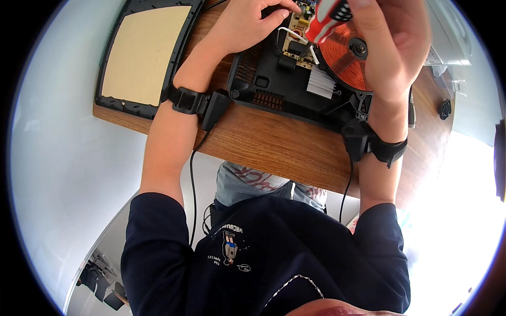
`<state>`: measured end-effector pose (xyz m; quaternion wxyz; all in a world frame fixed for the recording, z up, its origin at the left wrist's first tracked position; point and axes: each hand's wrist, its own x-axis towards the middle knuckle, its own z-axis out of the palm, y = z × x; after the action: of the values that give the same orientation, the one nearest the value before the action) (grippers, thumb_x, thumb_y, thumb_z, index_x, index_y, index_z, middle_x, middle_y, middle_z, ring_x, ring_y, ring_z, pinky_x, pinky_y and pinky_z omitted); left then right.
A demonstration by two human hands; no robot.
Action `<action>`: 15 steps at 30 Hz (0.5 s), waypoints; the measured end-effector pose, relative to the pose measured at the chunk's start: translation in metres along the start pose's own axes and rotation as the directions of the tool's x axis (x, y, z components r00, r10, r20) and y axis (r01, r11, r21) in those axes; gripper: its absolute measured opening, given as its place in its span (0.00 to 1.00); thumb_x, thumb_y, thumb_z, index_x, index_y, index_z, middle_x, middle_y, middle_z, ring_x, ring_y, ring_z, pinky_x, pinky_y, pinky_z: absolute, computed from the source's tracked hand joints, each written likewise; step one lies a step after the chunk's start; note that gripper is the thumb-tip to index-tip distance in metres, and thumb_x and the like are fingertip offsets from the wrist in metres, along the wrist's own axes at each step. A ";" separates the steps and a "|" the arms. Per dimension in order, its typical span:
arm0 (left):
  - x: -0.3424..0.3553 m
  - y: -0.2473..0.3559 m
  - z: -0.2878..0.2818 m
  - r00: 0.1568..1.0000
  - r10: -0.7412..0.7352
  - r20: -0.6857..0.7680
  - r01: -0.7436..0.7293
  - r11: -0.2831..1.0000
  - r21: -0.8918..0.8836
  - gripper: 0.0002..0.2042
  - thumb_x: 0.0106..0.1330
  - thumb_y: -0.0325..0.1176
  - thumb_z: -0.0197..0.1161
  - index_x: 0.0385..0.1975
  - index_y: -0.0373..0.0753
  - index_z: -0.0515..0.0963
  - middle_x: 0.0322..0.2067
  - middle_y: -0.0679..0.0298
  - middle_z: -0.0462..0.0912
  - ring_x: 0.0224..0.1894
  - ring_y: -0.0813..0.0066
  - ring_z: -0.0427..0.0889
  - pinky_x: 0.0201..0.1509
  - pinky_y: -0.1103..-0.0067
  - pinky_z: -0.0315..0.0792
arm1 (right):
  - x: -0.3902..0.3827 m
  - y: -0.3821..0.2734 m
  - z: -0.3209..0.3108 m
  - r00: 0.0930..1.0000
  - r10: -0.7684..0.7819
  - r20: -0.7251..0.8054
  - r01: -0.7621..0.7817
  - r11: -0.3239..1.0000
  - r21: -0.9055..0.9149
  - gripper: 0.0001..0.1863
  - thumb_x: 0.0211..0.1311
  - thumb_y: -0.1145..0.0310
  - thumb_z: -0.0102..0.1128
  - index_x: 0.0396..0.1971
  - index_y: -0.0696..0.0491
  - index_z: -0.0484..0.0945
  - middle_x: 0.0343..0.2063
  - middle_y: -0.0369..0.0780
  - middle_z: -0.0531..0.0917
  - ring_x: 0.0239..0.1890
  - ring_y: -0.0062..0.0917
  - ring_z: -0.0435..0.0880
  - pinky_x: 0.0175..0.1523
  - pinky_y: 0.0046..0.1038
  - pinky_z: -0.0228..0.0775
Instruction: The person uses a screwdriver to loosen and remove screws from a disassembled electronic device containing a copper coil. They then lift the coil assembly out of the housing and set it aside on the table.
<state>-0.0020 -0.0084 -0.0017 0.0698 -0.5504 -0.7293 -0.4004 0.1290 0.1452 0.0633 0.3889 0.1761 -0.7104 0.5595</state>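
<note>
An opened induction cooker base [274,87], a black plastic shell, lies on the table before me. In it sit a circuit board [293,46], a round copper coil [345,60] and a finned silver heat sink [320,82]. My right hand [392,50] is closed round the red, white and black handle of a screwdriver [322,23], held over the board beside the coil. The screwdriver's tip is hard to make out. At the board's far left edge is my left hand [250,21], thumb and forefinger stretched out and apart; its other fingers are partly cut off by the frame.
A black-framed panel with a beige sheet [146,55] lies left on the wooden table [279,142]. White wires [292,34] cross the board. Black straps with cables [193,102] circle my forearms. A white appliance [448,37] and a small black object [445,109] are at the right.
</note>
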 end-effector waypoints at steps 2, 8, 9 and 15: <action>0.000 0.000 0.000 1.000 -0.010 0.000 0.010 1.000 0.004 0.05 0.65 0.28 0.62 0.37 0.40 0.84 0.36 0.61 0.83 0.44 0.58 0.79 0.50 0.66 0.70 | 0.000 -0.002 -0.001 0.999 0.003 0.045 -0.001 0.999 -0.041 0.23 0.65 0.64 0.72 0.52 0.62 0.74 0.44 0.42 0.83 0.45 0.21 0.81 0.51 0.23 0.74; 0.004 -0.002 0.003 1.000 0.008 -0.015 -0.008 1.000 0.002 0.05 0.66 0.28 0.62 0.38 0.40 0.83 0.36 0.61 0.84 0.44 0.58 0.79 0.50 0.66 0.70 | 0.008 -0.001 -0.028 0.958 -0.138 0.251 0.206 0.941 -0.269 0.15 0.73 0.67 0.54 0.50 0.63 0.75 0.45 0.45 0.83 0.46 0.23 0.81 0.55 0.24 0.73; 0.004 -0.003 0.004 1.000 0.007 -0.016 -0.007 1.000 0.005 0.05 0.66 0.28 0.62 0.38 0.40 0.83 0.36 0.61 0.84 0.44 0.58 0.79 0.50 0.66 0.70 | 0.007 0.002 -0.029 0.961 -0.130 0.244 0.186 0.957 -0.222 0.15 0.73 0.67 0.51 0.50 0.63 0.75 0.45 0.45 0.83 0.46 0.24 0.81 0.55 0.24 0.73; -0.001 0.001 -0.001 1.000 -0.012 -0.003 0.013 1.000 0.016 0.05 0.66 0.28 0.62 0.38 0.41 0.83 0.37 0.62 0.84 0.45 0.59 0.79 0.51 0.66 0.70 | 0.002 -0.004 -0.008 0.991 -0.086 0.103 0.091 0.995 -0.051 0.17 0.76 0.65 0.48 0.51 0.64 0.76 0.44 0.44 0.84 0.46 0.22 0.81 0.54 0.23 0.72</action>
<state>-0.0015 -0.0092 -0.0015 0.0727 -0.5447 -0.7358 -0.3958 0.1335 0.1515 0.0676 0.3818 0.2245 -0.7358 0.5123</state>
